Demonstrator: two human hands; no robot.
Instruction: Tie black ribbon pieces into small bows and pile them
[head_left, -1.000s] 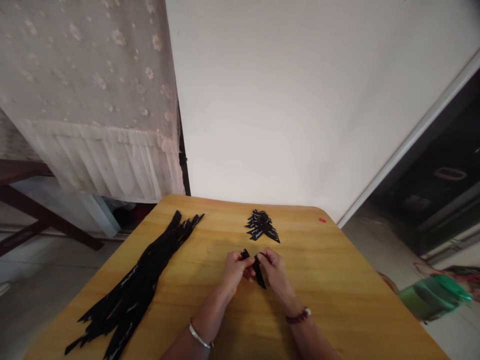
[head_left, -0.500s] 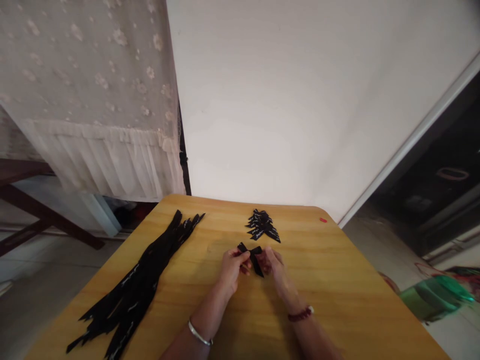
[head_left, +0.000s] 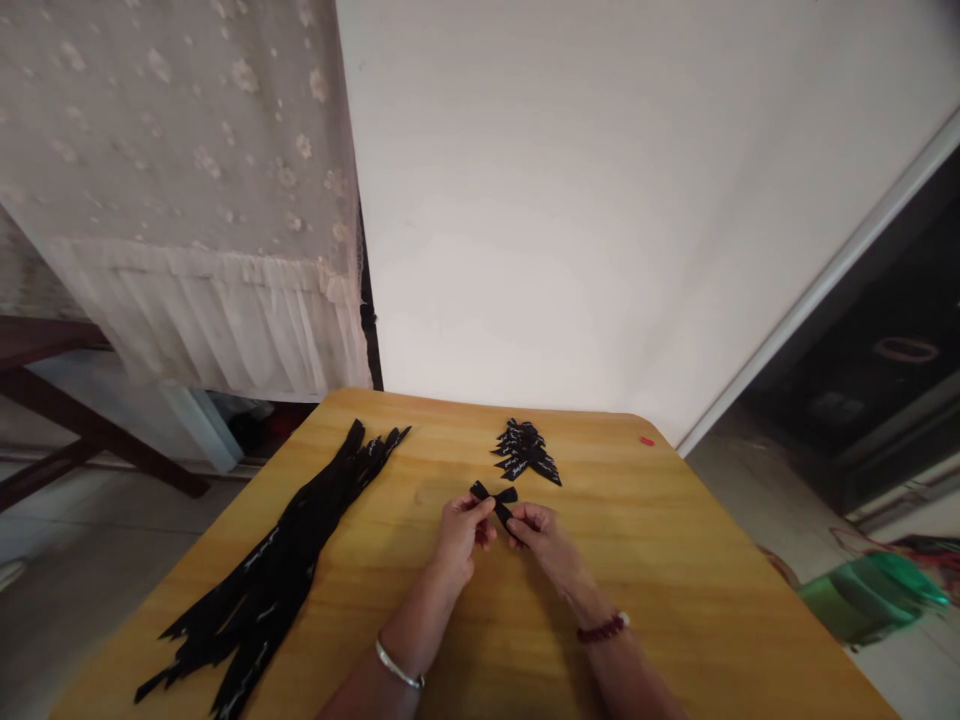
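Note:
Between my hands is a black ribbon bow, its two loops spread above the fingers. My left hand pinches it near the knot on its left side. The fingertips of my right hand are closed on a tail of the same bow, lower right of the knot. Just beyond my hands lies a small pile of black ribbon bows with white lettering. To the left, a long bundle of black ribbon strips stretches across the table, some with white print.
The wooden table carries a small red object near its far right corner. A white wall panel stands behind the table. A lace curtain hangs at left, and a green container is on the right.
My right hand has shifted from the bow's right loop down to its tail. My left hand still holds the bow, which has moved slightly left.

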